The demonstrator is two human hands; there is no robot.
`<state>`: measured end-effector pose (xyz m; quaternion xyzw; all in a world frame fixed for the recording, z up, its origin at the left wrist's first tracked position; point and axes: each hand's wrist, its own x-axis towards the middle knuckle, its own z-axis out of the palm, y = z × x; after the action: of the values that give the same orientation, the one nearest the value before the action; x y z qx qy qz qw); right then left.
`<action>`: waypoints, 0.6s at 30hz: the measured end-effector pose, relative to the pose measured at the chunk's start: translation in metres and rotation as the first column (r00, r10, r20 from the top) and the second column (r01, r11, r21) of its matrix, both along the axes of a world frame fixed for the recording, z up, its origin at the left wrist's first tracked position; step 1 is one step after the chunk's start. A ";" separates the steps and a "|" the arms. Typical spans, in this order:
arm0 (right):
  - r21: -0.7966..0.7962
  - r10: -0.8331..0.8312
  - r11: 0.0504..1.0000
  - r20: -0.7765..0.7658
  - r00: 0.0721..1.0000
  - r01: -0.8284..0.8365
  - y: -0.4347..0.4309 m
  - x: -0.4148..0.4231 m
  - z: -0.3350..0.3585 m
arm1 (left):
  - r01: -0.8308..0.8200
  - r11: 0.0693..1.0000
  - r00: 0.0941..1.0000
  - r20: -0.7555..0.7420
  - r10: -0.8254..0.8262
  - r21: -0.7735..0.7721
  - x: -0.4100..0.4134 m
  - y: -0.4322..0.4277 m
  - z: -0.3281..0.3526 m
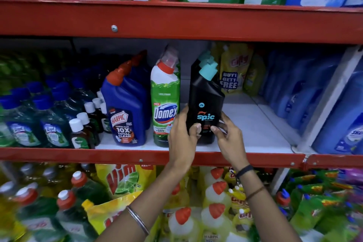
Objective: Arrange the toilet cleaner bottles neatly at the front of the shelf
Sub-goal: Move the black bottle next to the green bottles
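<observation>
Both my left hand (181, 135) and right hand (227, 136) clasp the black bottle (205, 104) at shelf front (149, 156); Harpic (124, 116), Domex (165, 104) fronted leftward, more behind.

Black bottle (205, 104): "spic". Green bottle (165, 104): "Domex". Blue bottle (123, 112): "HARPIC 10X TOTAL CLEAN". Yellow pouch (233, 70): "BUY1 GET1 FREE".

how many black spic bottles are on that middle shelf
At least 3: the front black Spic bottle held by the left hand and right hand, plus two teal caps lined behind it. More may be hidden.
</observation>
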<state>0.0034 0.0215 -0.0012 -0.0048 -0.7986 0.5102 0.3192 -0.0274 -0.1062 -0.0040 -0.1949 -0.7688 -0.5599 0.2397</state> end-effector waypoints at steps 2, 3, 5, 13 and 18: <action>0.000 0.002 1.000 0.015 1.000 -0.002 0.002 -0.002 -0.002 | 0.013 1.000 1.000 -0.001 -0.013 -0.017 0.001 0.000 0.001; -0.002 0.004 1.000 0.019 1.000 -0.004 0.002 -0.003 -0.002 | 0.014 0.999 1.000 0.004 -0.014 -0.029 0.002 0.000 0.000; -0.003 0.005 1.000 0.022 1.000 -0.005 0.004 -0.004 -0.003 | 0.002 0.998 1.000 -0.002 -0.002 -0.070 0.004 0.000 0.000; 0.014 0.047 0.999 0.048 0.998 -0.048 0.011 -0.006 -0.003 | 0.106 0.982 0.994 0.034 -0.102 -0.155 0.012 0.001 -0.008; -0.060 0.056 0.997 0.041 0.998 -0.054 0.019 0.001 -0.012 | 0.231 0.966 0.968 0.125 -0.217 -0.116 0.009 -0.006 -0.003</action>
<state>0.0040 0.0404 -0.0132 -0.0031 -0.7897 0.5418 0.2877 -0.0187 -0.1124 -0.0074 -0.2644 -0.7888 -0.5421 0.1185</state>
